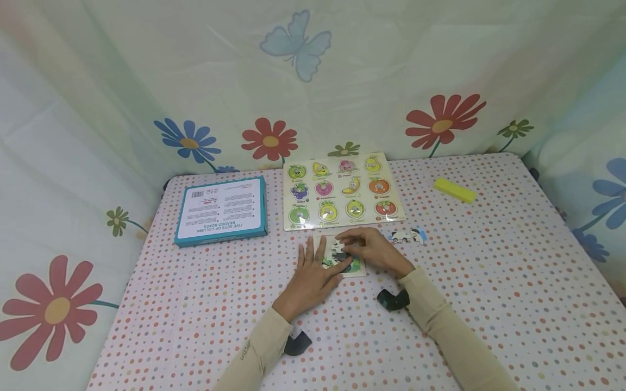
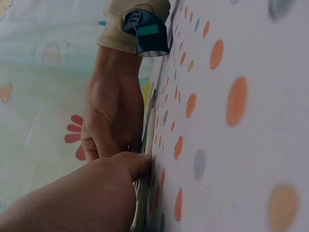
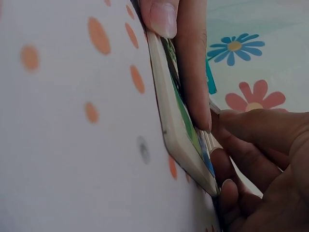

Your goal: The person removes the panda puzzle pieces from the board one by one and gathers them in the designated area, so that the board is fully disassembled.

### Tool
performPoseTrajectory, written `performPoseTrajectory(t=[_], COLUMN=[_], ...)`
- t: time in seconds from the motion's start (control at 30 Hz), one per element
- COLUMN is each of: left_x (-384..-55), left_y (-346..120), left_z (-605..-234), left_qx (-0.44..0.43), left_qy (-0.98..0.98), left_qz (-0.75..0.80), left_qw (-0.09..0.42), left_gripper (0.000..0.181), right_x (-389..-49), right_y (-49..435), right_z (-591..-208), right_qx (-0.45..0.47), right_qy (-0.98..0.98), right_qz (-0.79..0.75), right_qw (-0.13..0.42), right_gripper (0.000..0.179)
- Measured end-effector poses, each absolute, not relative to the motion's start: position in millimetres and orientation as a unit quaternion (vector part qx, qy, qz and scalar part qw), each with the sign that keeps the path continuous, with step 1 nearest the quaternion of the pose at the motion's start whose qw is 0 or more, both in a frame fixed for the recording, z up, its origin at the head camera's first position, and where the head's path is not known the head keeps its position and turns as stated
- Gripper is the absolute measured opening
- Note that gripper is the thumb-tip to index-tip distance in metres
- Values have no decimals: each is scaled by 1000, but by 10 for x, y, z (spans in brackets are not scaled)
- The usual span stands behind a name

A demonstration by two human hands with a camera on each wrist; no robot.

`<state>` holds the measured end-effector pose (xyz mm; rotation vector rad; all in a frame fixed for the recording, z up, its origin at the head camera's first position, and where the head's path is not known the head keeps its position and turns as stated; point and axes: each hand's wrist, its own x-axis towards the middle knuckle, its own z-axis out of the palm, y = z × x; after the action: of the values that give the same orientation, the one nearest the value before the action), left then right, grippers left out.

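Note:
A small wooden panda puzzle board (image 1: 361,270) lies on the dotted tablecloth between the two hands. My left hand (image 1: 312,279) rests on it with fingers spread and straight, its index finger reaching across the picture and its thumb at the near edge. Over the board's right side, my right hand (image 1: 374,250) pinches a small puzzle piece (image 3: 214,107) between thumb and fingers; most of that piece is hidden. The board's pale edge (image 3: 166,111) shows close up in the right wrist view. Loose panda pieces (image 1: 408,236) lie just right of the right hand.
Behind the board lies a fruit puzzle tray (image 1: 313,224). A blue-edged box (image 1: 220,212) sits at the back left, and a yellow block (image 1: 455,190) at the back right. Flowered curtain (image 1: 205,65) surrounds the table.

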<state>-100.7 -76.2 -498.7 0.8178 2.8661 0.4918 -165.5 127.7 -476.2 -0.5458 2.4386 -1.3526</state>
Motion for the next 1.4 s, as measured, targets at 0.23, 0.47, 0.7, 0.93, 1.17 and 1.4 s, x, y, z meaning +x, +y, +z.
performPoseTrajectory(t=[0.23, 0.47, 0.7, 0.93, 1.17, 1.4], left_x=[-1009, -1008, -998, -993, -990, -991], left_y=[-760, -762, -774, -767, -764, -765], left_z=[-4984, -4971, -4982, -4967, -4955, -4964], left_qx=[269, 269, 265, 265, 265, 267], left_qy=[948, 947, 946, 945, 944, 944], left_qz=[160, 168, 178, 182, 185, 185], left_qw=[63, 60, 61, 61, 61, 55], left_gripper=[42, 42, 42, 42, 42, 42], right_x=[-1667, -1691, -1674, -1613, -1500, -1436], right_y=[1366, 1639, 1878, 2131, 2357, 2494], right_z=[-4648, -4540, -4517, -4556, -4562, -4589], right_qx=[-187, -182, -171, -149, -122, -99], right_qy=[863, 861, 870, 872, 882, 900], right_qz=[-454, -465, -455, -453, -438, -404], right_qw=[117, 91, 87, 109, 121, 131], right_gripper=[30, 30, 31, 33, 37, 34])
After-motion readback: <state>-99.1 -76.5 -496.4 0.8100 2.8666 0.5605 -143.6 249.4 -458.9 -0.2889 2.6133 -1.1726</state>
